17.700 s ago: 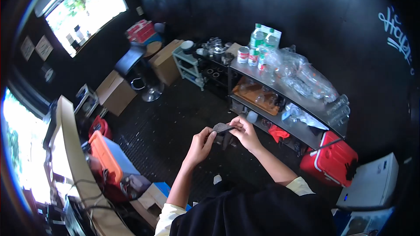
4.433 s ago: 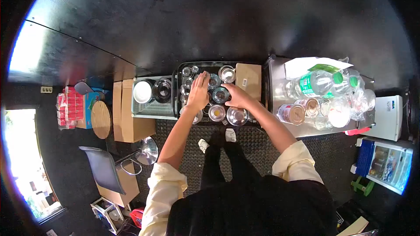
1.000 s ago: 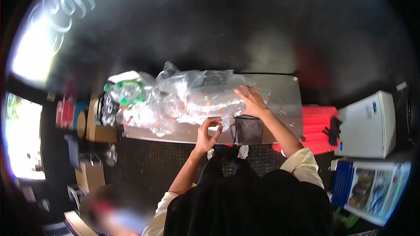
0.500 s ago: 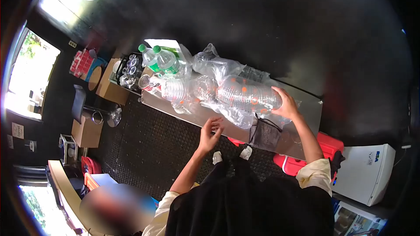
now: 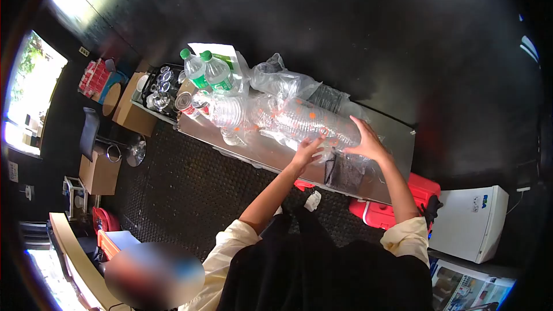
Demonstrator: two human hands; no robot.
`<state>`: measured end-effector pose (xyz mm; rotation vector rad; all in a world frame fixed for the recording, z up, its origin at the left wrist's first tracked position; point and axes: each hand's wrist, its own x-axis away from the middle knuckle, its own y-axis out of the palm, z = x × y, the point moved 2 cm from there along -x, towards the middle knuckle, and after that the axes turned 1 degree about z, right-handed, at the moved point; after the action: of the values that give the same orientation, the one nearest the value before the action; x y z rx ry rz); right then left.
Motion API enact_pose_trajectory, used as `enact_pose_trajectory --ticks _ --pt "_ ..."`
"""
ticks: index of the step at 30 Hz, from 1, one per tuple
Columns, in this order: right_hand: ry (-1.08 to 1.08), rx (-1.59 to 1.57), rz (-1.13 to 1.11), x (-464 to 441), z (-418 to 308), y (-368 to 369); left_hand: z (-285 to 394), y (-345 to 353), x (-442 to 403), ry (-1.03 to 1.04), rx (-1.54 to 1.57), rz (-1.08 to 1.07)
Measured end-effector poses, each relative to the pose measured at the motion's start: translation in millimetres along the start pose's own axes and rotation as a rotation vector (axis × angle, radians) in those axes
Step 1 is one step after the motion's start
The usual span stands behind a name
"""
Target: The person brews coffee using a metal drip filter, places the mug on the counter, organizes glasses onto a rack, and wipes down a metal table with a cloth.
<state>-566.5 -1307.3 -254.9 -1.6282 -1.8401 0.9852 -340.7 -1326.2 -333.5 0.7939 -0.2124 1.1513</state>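
Observation:
A long stack of clear plastic cups (image 5: 305,120) with orange marks, in a clear plastic sleeve, lies across the metal table (image 5: 397,138). My right hand (image 5: 370,141) is cupped round the stack's right end, thumb on the near side and fingers on the far side. Against the near side is my left hand (image 5: 307,153), its fingers spread; whether it bears on the sleeve is hard to tell. A dark drawstring pouch (image 5: 344,176) lies below the stack. More cups in a clear bag (image 5: 276,80) lie behind it.
Two green-capped bottles (image 5: 218,75) and a can (image 5: 184,101) stand at the table's left. A black crate (image 5: 164,89) of shiny items is beyond them. A red cooler (image 5: 423,190) and a white mini fridge (image 5: 469,222) stand at the right. Another person (image 5: 152,276) is at lower left.
My left hand has moved up and right, from in front of the table to the stack's near side. My right hand remains at the stack's right end. The view has shifted slightly.

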Motion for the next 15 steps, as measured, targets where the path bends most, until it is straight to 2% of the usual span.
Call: enact_pose_trajectory --ticks 2,3,5,7,9,11,14,15 --pt "0.151 0.224 -0.122 2.7 6.3 13.3 2.1 -1.3 -6.6 -0.019 0.024 0.017" --pt "0.153 0.225 -0.119 5.4 9.8 22.3 1.7 -2.2 -8.7 -0.041 0.043 0.037" --pt "0.246 0.138 -0.053 11.3 16.1 35.5 4.0 -0.9 -11.2 -0.05 0.012 0.07" --pt "0.238 0.147 -0.025 15.0 14.6 37.4 12.2 2.7 -4.6 -0.055 -0.015 0.111" --pt "0.276 0.009 -0.033 19.2 13.7 34.5 15.0 5.9 3.7 0.058 -0.1 0.15" --pt "0.189 -0.06 0.028 23.2 6.2 31.9 15.6 6.1 -1.7 0.096 -0.141 0.155" --pt "0.056 -0.172 0.155 21.9 -7.7 31.6 32.7 17.7 9.2 0.594 -0.172 0.059" --pt "0.002 -0.216 0.224 19.1 -14.0 32.1 41.6 21.8 14.1 0.593 -0.17 0.057"
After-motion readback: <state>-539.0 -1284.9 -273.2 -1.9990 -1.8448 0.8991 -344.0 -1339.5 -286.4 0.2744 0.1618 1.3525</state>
